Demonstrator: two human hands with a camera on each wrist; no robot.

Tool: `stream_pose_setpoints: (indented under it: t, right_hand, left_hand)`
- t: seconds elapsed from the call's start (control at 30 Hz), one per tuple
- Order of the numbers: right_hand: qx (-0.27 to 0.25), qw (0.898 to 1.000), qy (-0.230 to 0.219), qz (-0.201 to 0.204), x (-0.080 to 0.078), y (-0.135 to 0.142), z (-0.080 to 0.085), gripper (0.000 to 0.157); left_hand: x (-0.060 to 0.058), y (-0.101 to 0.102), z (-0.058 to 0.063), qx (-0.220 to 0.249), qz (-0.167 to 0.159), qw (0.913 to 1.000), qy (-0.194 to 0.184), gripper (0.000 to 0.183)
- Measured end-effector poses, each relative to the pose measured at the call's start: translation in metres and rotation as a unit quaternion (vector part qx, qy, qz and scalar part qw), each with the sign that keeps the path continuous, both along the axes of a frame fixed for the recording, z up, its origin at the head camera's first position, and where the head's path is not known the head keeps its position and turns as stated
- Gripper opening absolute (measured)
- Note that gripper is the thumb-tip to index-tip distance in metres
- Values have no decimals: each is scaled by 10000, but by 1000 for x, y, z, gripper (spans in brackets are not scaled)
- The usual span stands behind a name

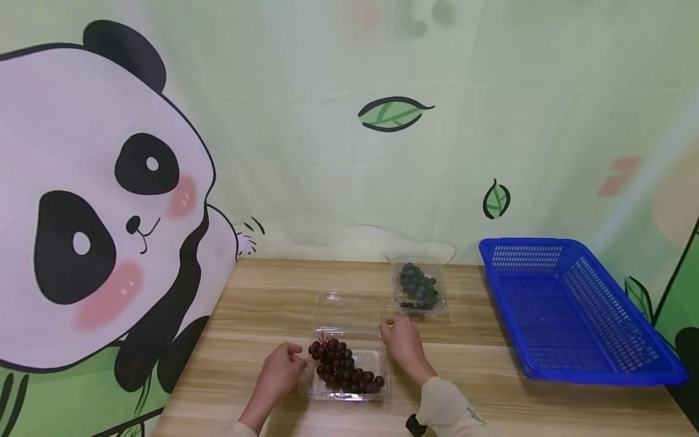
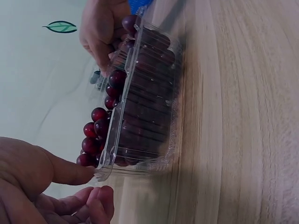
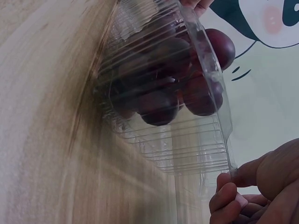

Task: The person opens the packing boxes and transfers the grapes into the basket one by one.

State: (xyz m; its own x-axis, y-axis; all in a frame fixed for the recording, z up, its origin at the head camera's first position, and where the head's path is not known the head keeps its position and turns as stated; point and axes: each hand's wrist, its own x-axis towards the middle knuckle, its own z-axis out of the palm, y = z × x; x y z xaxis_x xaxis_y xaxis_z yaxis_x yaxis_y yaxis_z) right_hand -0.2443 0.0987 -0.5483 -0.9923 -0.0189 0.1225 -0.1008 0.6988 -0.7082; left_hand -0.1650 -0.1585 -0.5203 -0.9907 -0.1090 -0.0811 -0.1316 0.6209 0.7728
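A clear plastic clamshell container (image 1: 319,391) sits on the table, its transparent lid (image 1: 349,312) folded back behind it. Inside lies a bunch of dark red grapes (image 1: 344,367), some standing above the rim in the left wrist view. My left hand (image 1: 280,370) is at the container's left side. Its thumb (image 2: 77,173) touches the rim corner, and a narrow gap separates the thumb from the loosely curled fingers. At the right corner, my right hand (image 1: 405,346) pinches the rim between its thumb (image 3: 247,171) and curled fingers.
Behind and to the right, a second clear container (image 1: 441,291) holds dark blue-black grapes (image 1: 418,286). A blue plastic basket (image 1: 502,303) stands on the right side of the wood-grain table (image 1: 464,388). A cloth backdrop with a panda print (image 1: 289,152) rises behind the table.
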Motion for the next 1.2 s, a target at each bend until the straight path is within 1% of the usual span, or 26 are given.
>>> stream_pose_setpoints:
  t: [0.13,0.2,0.3,0.4,0.53,0.63,0.87,1.0,1.2]
  right_hand:
    - [16,9999,-105,3,-1,0,2,20]
    - [48,10000,-82,-3,-2,-1,3,20]
    - [112,9999,15,7,-3,-2,4,20]
    - [176,9997,141,15,-3,-3,4,20]
    - [66,9999,70,82,-1,-4,6,22]
    - [126,9997,94,181,1,-6,9,21]
    - [886,9945,478,271,6,-13,20,18]
    - [1144,9917,506,281,5,-17,28,18]
    - [1501,9854,576,567,3,-27,41,19]
  left_hand:
    - [-2,2,2,-343,21,9993,-109,26]
    - [-3,2,3,-475,29,9987,-157,27]
    - [-4,3,4,-655,-14,9978,-85,28]
    - [-4,4,5,-728,-23,9973,5,27]
    - [-3,5,5,-860,-37,9963,61,26]
    - [-4,6,4,-957,-27,9954,46,25]
    - [-4,8,5,-1163,34,9932,-39,24]
    - [-4,10,7,-1228,17,9924,-35,23]
    - [-5,11,8,-1156,46,9933,-22,24]
